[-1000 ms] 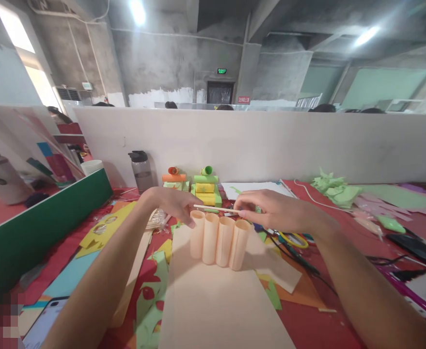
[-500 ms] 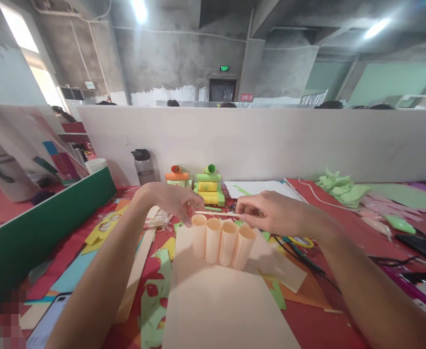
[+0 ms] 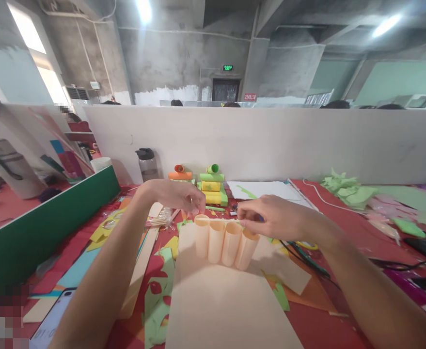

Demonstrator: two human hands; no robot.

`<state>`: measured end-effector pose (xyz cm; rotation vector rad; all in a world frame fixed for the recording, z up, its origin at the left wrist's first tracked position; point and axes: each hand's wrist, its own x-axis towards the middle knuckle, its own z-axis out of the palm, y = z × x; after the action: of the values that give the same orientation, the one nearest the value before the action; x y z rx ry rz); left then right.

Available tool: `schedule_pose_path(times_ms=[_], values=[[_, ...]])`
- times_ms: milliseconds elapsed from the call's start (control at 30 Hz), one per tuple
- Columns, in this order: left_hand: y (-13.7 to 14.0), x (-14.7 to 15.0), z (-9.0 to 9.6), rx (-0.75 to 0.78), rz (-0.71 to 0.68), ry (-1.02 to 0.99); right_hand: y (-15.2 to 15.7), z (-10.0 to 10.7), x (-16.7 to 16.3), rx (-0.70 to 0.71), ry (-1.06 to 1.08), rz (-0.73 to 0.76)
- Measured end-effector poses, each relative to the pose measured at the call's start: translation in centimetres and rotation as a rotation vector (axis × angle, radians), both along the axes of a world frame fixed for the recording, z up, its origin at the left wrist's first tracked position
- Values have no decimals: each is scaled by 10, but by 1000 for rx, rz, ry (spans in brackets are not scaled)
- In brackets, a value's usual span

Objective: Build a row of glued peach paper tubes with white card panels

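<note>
Several cream paper tubes (image 3: 230,245) stand upright side by side in a row on a cream sheet of card (image 3: 230,305). A thin pale stick (image 3: 222,220) lies level across the far side of their top rims. At its left end, the fingers of my left hand (image 3: 178,196) are closed in a pinch, just above the leftmost tube. My right hand (image 3: 271,213) pinches the stick's other end, close to the top of the rightmost tube. Whether the stick touches the rims I cannot tell.
Behind stand rolled-paper pieces in orange (image 3: 180,175) and in green and yellow (image 3: 212,186). A water bottle (image 3: 147,165) is against the white partition (image 3: 256,140). Paper scraps (image 3: 158,300) and a phone (image 3: 55,315) lie left; a cabled tool (image 3: 307,259) lies right.
Both hands have brought the stick down and slightly nearer, from just beyond the tubes to their top rims. The camera view has shifted slightly.
</note>
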<state>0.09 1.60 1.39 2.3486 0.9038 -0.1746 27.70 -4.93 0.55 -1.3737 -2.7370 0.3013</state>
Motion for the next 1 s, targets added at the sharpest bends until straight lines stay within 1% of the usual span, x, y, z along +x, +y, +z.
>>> schedule_pose_path(times_ms=[133,233,333,533,700,867,1000], values=[[3,1,-3,-43,-34,-24,3,-2,1,7,-10,46],[5,0,-5,-43,-40,-21,6,-3,2,21,-7,75],[4,0,-4,-34,-40,-8,7,-3,2,3,-28,62],[0,2,1,36,-52,-18,4,1,3,-11,-39,51],[0,5,-1,24,-112,-7,4,2,2,-15,-36,49],[2,5,-3,42,-97,-4,3,2,2,-24,-36,39],[1,5,-2,26,-96,-10,3,3,2,-25,-37,41]])
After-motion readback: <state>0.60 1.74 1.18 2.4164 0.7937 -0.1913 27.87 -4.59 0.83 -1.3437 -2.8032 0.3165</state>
